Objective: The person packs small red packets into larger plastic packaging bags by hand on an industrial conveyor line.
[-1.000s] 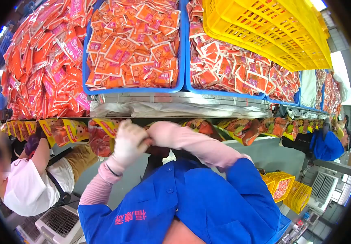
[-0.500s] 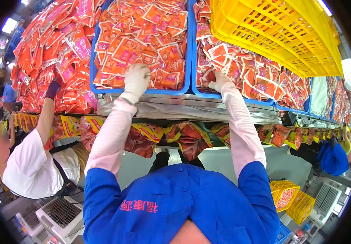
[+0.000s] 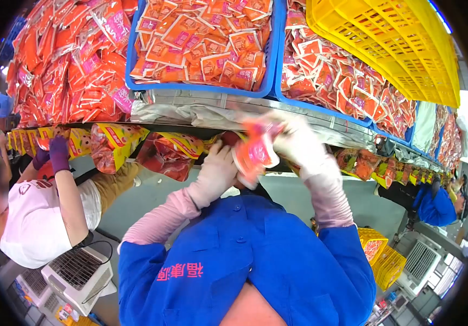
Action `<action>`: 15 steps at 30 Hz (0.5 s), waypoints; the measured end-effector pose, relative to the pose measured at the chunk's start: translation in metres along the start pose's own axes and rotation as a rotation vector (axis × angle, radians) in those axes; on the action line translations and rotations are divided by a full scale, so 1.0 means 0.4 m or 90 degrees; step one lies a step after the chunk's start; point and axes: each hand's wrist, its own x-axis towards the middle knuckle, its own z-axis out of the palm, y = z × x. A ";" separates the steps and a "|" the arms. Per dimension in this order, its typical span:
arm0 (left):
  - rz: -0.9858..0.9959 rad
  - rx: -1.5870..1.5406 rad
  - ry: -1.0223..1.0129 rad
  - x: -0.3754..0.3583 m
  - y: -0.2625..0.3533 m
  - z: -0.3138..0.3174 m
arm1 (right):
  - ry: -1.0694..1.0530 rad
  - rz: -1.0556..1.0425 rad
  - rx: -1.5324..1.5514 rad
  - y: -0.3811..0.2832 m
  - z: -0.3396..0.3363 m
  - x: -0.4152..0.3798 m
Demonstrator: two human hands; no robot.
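Right hand [image 3: 296,142], blurred, seems to pinch orange sachets [image 3: 258,152] above the line of printed bags [image 3: 169,155]; left hand [image 3: 217,169] curls just beside them, whether gripping I cannot tell. Sachets likely light, soft, slick-filmed, apt to slip; flat sealed edges look the best hold, since squeezing the middle could burst one. Beyond, a blue tub [image 3: 207,90] heaped with more; yellow crate [image 3: 386,51] overhangs the neighbouring tub, hampering reach there. Co-worker's purple glove [image 3: 59,154] off left.
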 end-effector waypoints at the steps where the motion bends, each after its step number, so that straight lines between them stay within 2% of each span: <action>1: 0.039 0.051 -0.111 -0.004 -0.006 -0.047 | -0.068 0.072 0.001 -0.001 0.043 0.000; 2: 0.052 0.015 -0.175 -0.013 -0.021 -0.100 | -0.137 0.144 0.003 0.002 0.081 -0.001; 4: 0.123 0.199 -0.146 -0.053 -0.061 -0.104 | -0.130 0.245 0.000 0.053 0.150 0.006; 5: 0.118 0.200 -0.145 -0.065 -0.069 -0.106 | -0.126 0.348 0.060 0.065 0.178 0.011; 7: 0.132 0.157 -0.282 -0.067 -0.092 -0.111 | -0.147 0.183 -0.281 0.141 0.211 0.032; 8: 0.130 0.161 -0.282 -0.069 -0.095 -0.114 | -0.154 0.114 -0.474 0.180 0.238 0.046; 9: 0.138 0.114 -0.186 -0.071 -0.087 -0.114 | -0.155 0.110 -0.474 0.180 0.275 0.084; 10: 0.147 0.070 -0.087 -0.066 -0.082 -0.113 | -0.321 0.241 -0.554 0.170 0.322 0.146; 11: 0.135 0.062 -0.056 -0.064 -0.084 -0.102 | -0.484 0.374 -0.625 0.168 0.357 0.192; 12: 0.136 0.070 -0.048 -0.064 -0.088 -0.102 | -0.471 0.229 -0.643 0.238 0.402 0.176; 13: 0.131 0.066 -0.047 -0.071 -0.091 -0.105 | -0.410 0.153 -0.726 0.558 0.558 0.229; 15: 0.125 0.124 -0.090 -0.089 -0.104 -0.105 | -0.391 0.144 -0.714 0.524 0.525 0.267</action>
